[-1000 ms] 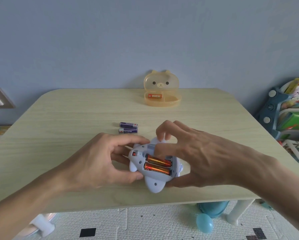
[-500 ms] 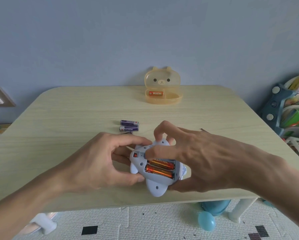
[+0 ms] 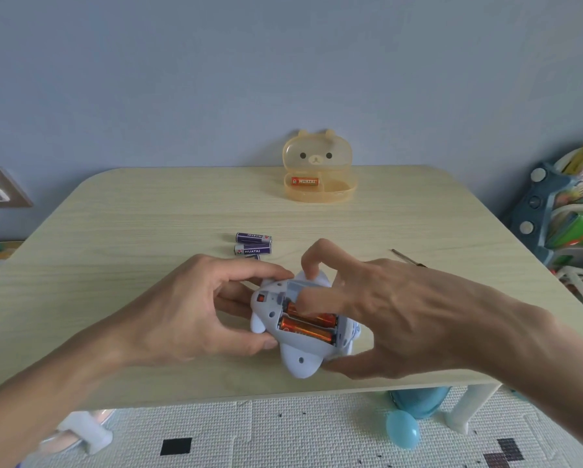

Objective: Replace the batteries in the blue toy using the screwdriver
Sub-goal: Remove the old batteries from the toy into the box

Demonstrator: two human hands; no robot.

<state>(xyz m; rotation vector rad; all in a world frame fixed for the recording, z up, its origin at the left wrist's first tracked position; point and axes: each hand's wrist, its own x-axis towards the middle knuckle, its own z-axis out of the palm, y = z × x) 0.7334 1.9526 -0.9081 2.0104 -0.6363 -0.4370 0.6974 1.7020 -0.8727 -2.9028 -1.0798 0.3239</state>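
The blue toy [image 3: 298, 327] is held underside up just above the near edge of the pale wooden table [image 3: 148, 231], with its battery compartment uncovered and two orange batteries [image 3: 308, 327] seated side by side inside it. A small red switch [image 3: 260, 297] is seen on the toy's body at about 10 o'clock from the compartment. The toy is gripped from its 9 o'clock side by the left hand [image 3: 185, 309], thumb below and fingers closed over the upper edge. From the 3 o'clock side it is clasped by the right hand [image 3: 377, 312], the thumb tucked beneath the toy, one finger laid across the upper battery and another curled down onto the toy's far end. At 11 o'clock from the toy, close behind the left fingers, two purple batteries [image 3: 253, 243] are lying parallel on the table. At 2 o'clock, beyond the right hand, the thin metal shaft of the screwdriver [image 3: 405, 257] is visible, its handle hidden by the hand. At 12 o'clock, by the table's far edge, a translucent orange bear-shaped case [image 3: 318, 167] is standing open, with one orange battery [image 3: 304, 181] lying in its tray.
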